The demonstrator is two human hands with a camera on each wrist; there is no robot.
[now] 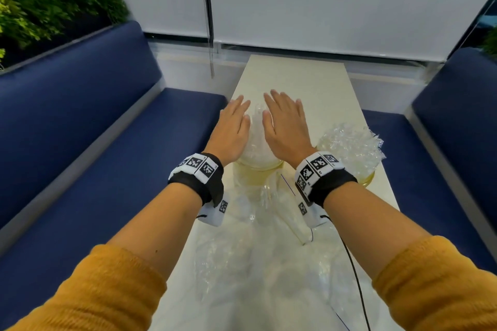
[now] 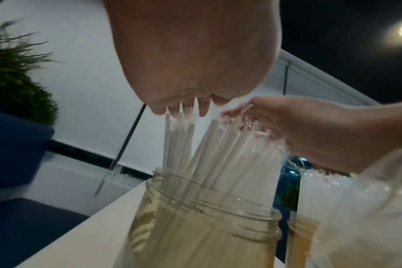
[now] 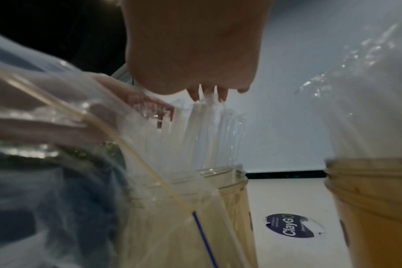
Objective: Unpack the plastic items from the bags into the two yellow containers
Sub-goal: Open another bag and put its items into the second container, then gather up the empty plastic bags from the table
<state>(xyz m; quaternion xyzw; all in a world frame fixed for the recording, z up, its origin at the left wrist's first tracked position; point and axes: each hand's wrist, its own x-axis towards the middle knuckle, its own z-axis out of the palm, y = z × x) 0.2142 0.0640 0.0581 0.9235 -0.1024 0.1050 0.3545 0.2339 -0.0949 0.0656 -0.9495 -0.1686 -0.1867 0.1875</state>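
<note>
Here both hands lie flat, fingers straight and slightly spread: the left hand point(image 1: 231, 128) and right hand point(image 1: 285, 123) rest palm-down on the wrapped straws point(image 2: 209, 145) standing in the left yellow container point(image 2: 202, 217) mid-tabletop. The second container point(image 1: 366, 179), also full, stands beside it near the right edge.

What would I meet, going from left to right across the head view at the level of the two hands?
Blue bench seat → left hand → right hand → second yellow container, full of wrapped plastic items → the other blue bench seat.
</note>
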